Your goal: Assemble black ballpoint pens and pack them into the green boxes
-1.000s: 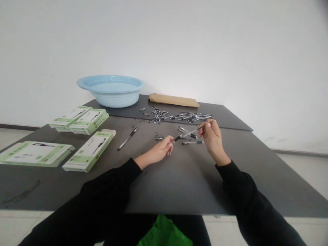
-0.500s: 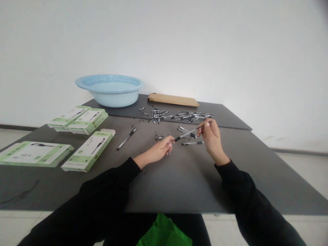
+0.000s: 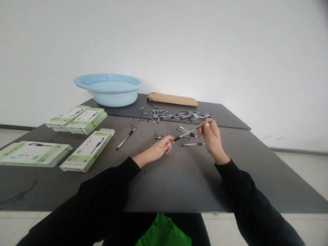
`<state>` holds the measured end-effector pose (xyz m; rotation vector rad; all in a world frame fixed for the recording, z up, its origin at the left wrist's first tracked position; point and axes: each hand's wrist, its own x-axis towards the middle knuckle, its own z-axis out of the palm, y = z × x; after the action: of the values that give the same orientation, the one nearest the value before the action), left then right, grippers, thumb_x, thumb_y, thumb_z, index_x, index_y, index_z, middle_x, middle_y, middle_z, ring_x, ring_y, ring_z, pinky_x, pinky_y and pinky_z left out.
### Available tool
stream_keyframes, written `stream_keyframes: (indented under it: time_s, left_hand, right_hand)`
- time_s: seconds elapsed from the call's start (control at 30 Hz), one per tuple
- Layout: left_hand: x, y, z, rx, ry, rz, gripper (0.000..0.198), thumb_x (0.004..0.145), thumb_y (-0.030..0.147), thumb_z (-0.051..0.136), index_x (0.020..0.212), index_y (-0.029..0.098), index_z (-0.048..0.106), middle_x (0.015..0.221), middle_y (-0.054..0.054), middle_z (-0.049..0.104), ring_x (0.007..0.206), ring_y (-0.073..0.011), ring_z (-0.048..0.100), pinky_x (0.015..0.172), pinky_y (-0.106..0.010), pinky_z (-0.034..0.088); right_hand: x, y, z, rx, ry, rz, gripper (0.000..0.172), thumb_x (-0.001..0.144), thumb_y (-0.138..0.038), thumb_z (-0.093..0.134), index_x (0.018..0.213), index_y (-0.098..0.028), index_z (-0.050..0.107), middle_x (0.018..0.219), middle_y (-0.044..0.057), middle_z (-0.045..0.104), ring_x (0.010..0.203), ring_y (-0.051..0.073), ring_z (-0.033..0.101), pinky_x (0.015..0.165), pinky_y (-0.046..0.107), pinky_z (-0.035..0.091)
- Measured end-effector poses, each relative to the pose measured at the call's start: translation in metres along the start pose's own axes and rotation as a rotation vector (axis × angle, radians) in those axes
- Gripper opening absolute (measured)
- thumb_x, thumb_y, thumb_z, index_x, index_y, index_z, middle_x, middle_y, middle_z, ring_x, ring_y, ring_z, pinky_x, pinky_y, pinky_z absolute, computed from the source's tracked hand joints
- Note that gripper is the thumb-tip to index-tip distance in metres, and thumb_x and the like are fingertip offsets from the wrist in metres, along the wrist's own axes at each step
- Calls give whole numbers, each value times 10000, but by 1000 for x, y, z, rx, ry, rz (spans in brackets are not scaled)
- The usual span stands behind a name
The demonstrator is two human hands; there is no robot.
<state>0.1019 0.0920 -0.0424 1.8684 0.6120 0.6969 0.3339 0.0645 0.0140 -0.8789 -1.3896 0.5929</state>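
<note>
My right hand [image 3: 211,138] is raised a little above the dark table [image 3: 179,177] and pinches the far end of a clear pen [image 3: 188,132] with a black grip. The pen slants down to the left, its black tip close to my left hand [image 3: 160,148]. My left hand rests on the table with fingers curled around a small part I cannot make out. One pen [image 3: 192,144] lies on the table just below my right hand. A heap of pens and pen parts [image 3: 179,116] is spread behind both hands.
A single pen [image 3: 126,138] lies left of my hands. Several green and white boxes [image 3: 85,152] sit on the left side. A light blue basin [image 3: 109,89] and a brown envelope [image 3: 173,99] stand at the back near the wall. Green fabric [image 3: 164,232] shows below the table's front edge.
Both hands hold nearly the same pose. The view has shifted slightly; the pen's tip sits a touch closer to my left hand.
</note>
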Motion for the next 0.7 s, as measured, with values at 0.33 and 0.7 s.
stream_keyframes:
  time_s: [0.33,0.7]
  left_hand:
    - [1,-3,-2,-84,-8,0,178,933,320,378,1016,185,459,660,61,430,552,-97,402,602,-247,366]
    - [5,-13,-3,-297,-62,-39,205,876,354,459,961,169,484,550,88,368,450,-77,310,490,-231,256]
  right_hand:
    - [-2,-2,3,-16,-8,7,236,939,-490,460,921,-260,412,669,-46,491,544,121,482,544,263,419]
    - [-1,-6,-1,4,-71,25,262,931,-502,482,911,-248,420,643,-46,511,537,125,500,538,265,423]
